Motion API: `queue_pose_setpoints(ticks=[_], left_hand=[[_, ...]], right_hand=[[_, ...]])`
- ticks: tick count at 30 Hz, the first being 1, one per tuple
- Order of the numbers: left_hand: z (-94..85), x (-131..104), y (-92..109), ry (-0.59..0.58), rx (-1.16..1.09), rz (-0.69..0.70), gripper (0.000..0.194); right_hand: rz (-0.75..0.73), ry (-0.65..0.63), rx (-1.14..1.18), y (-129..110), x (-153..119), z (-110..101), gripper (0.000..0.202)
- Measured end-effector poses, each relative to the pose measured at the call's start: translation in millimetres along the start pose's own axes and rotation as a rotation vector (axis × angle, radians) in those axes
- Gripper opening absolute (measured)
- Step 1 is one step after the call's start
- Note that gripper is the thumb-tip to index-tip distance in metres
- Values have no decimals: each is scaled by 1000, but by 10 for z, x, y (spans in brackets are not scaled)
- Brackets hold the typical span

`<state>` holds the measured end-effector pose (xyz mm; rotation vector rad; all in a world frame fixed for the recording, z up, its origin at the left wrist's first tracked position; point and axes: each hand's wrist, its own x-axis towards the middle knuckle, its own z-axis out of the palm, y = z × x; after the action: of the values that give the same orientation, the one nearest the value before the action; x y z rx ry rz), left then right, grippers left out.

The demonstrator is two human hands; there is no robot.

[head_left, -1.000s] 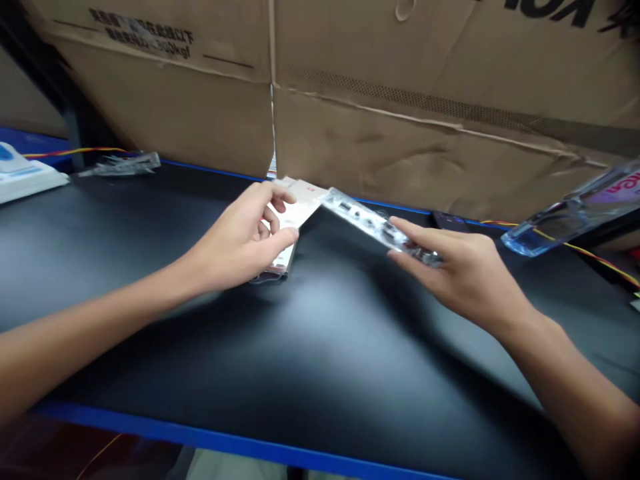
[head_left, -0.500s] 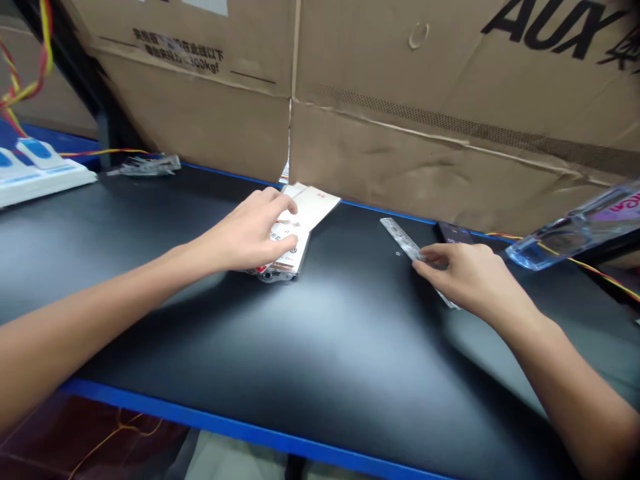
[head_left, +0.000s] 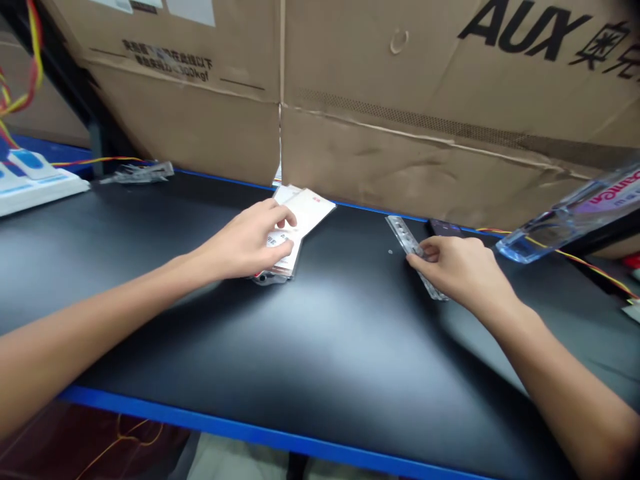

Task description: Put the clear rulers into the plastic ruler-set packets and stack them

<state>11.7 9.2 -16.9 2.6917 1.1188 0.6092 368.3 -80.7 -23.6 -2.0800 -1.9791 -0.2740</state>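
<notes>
My left hand [head_left: 257,240] is over a small stack of white printed packets [head_left: 307,213] near the back of the table, its thumb and fingers curved and apart. Whether its underside touches the packets cannot be seen. Clear plastic shows at the stack's front edge. On the right, my right hand [head_left: 463,267] pinches a narrow, clear plastic strip [head_left: 401,232] between thumb and fingers. The strip slants from back left to front right, and its middle is hidden by the fingers. Just behind this hand lies a dark phone [head_left: 444,228].
A tall cardboard box [head_left: 400,133] walls off the back of the black table [head_left: 300,360]. Clear plastic pieces [head_left: 143,173] lie at back left beside a white power strip [head_left: 45,190]. A clear bottle [head_left: 565,217] leans in at right, near a twisted yellow-red cable [head_left: 590,267].
The view has shifted slightly. In my right hand the plastic strip has tilted, so more of its broad face shows. My left hand stays over the packets.
</notes>
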Motion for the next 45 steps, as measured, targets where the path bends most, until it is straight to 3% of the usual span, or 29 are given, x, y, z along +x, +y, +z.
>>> queue_pose_setpoints(ticks=[2, 4, 10, 14, 21, 24, 27, 30, 35, 40, 45], left_hand=[[-7, -8, 22, 2, -44, 42, 27], [-19, -14, 51, -9, -69, 63, 27], [-25, -6, 44, -51, -40, 72, 30], [10, -8, -29, -113, 35, 45, 40], [24, -13, -5, -1, 31, 11, 55], [-1, -20, 67, 77, -8, 49, 49], [2, -55, 179, 163, -36, 149, 32], [65, -121, 314, 73, -86, 311, 15], [221, -237, 465, -129, -134, 447, 17], [288, -264, 491, -109, -104, 409, 22], [302, -278, 582, -57, -250, 365, 19]], right_hand=[[68, -35, -90, -120, -13, -60, 34], [34, -35, -79, -243, -34, -117, 37], [-134, 144, 169, -461, -133, -164, 26], [-203, 17, 240, -484, -165, -65, 21], [-167, -5, 102, -347, -114, 128, 42], [-178, -25, 142, -391, -136, 90, 34], [-321, -62, 277, -556, -230, 21, 29], [-468, -110, 417, -752, -354, -19, 32], [-510, -106, 481, -893, -450, 18, 30], [-472, -138, 557, -983, -481, 53, 25], [-390, -114, 781, -1116, -552, 42, 19]])
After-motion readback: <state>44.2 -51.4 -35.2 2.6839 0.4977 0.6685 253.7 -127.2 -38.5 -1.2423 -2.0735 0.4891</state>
